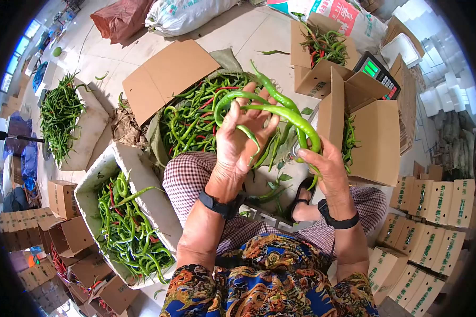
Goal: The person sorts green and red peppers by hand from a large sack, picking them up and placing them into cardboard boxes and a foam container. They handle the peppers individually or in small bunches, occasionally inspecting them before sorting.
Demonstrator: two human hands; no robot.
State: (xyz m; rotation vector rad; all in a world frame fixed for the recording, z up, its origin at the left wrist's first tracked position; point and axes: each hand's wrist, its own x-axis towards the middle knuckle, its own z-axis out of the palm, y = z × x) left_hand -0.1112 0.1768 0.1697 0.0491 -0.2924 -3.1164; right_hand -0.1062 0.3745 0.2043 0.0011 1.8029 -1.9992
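My left hand (241, 138) is raised in front of me, fingers curled around a bunch of long green peppers (278, 110). My right hand (329, 165) grips the lower ends of the same peppers, close beside the left. The peppers arch between both hands, tips pointing up and left. Below and behind them lies a large heap of green and red peppers (193, 120) on sacking. An open cardboard box (375, 138) at my right holds green peppers standing inside it.
A white foam box (143, 182) of green peppers sits at my left, another foam box (90, 129) farther left. A scale (377, 73) and a box of mixed peppers (322, 53) lie beyond. Folded cartons (433, 222) are stacked right, sacks (180, 16) at the back.
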